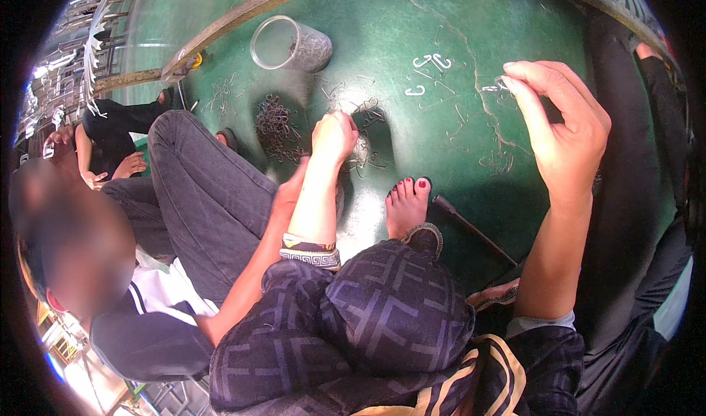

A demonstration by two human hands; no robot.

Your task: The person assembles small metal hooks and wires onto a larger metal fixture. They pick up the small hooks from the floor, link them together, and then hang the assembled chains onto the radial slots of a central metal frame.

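My right hand is raised over the right part of the green floor, thumb and forefinger pinched on what looks like a small thin metal hook. Low over the scattered hooks in the middle is my left hand, its fingers closed; whatever they hold is hidden. Thin metal hooks lie loosely around and beneath it. Several shiny white hooks are grouped farther off, between my hands. To the left of my left hand sits a dense heap of dark hooks.
A clear plastic tub holding dark metal pieces stands at the far side. A curved bar crosses the top. A dark rod lies beside my bare foot. Close on my left sits a co-worker, whose hand is beside my left forearm.
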